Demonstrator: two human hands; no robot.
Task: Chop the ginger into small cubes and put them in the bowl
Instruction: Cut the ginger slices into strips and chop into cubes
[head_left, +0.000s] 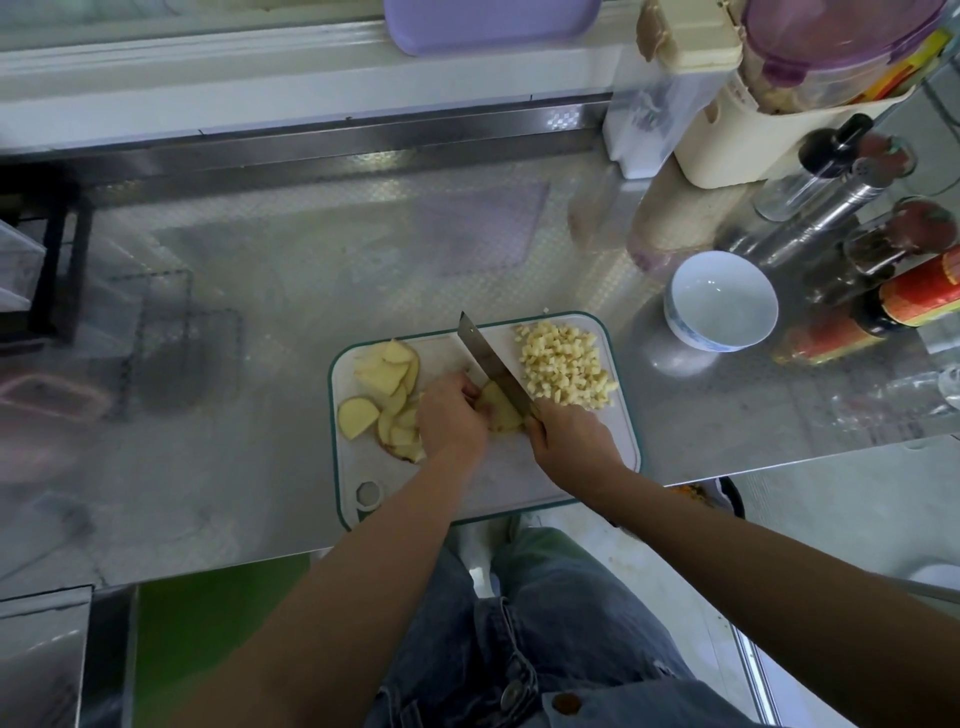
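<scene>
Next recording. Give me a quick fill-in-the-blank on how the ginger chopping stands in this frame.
1. The knife is gripped by the person's ____ hand.
2. The white bowl beside the cutting board is ____.
3. The pile of cubes lies on the board, to the right of the blade; the uncut slices lie to its ____.
Missing words: right; empty; left.

Nothing legible anywhere. Red-and-yellow labels on the sauce bottles at the right edge of the counter (print there only a blur), and bright red and yellow packaging beside the purple lid at top right, equally unreadable. No number, brand or sign clear enough to make out.
</scene>
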